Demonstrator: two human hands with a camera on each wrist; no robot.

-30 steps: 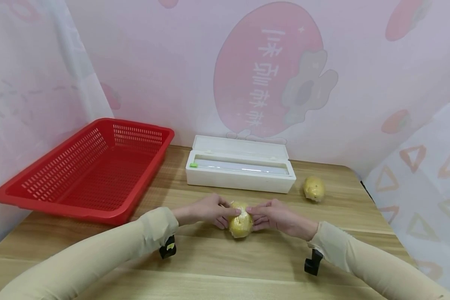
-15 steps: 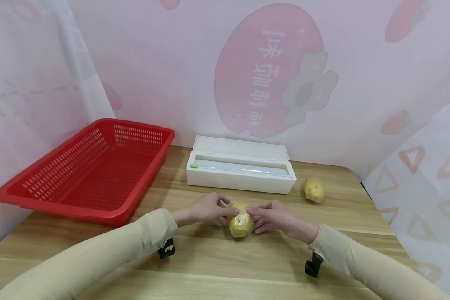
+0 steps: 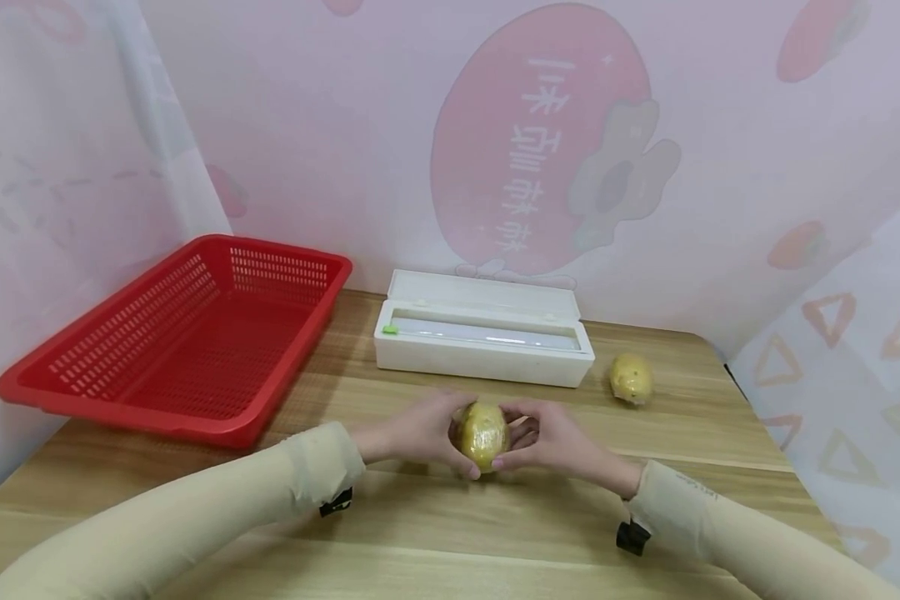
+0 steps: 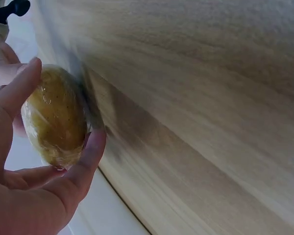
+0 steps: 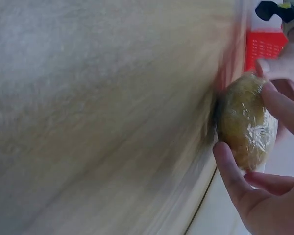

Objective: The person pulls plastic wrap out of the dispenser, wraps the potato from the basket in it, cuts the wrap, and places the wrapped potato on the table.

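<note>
A yellow potato wrapped in shiny cling film stands at the middle of the wooden table. My left hand holds it from the left, with the thumb on the near side and the fingers curled behind. From the right, my right hand grips the same potato, its thumb low on the near side. In the left wrist view, the film on the potato looks tight and slightly creased. Light glints off the film on the potato in the right wrist view, where fingertips reach its lower edge near the tabletop.
A white cling film dispenser with its lid raised stands behind the hands, a green slider at its left end. Another wrapped potato lies to its right. On the left sits a red plastic basket. Printed cloth hangs behind the table.
Both thumbs have moved from the top of the potato down to its near side, and the hands now wrap round it more fully. The potato appears turned, its film smoother.
</note>
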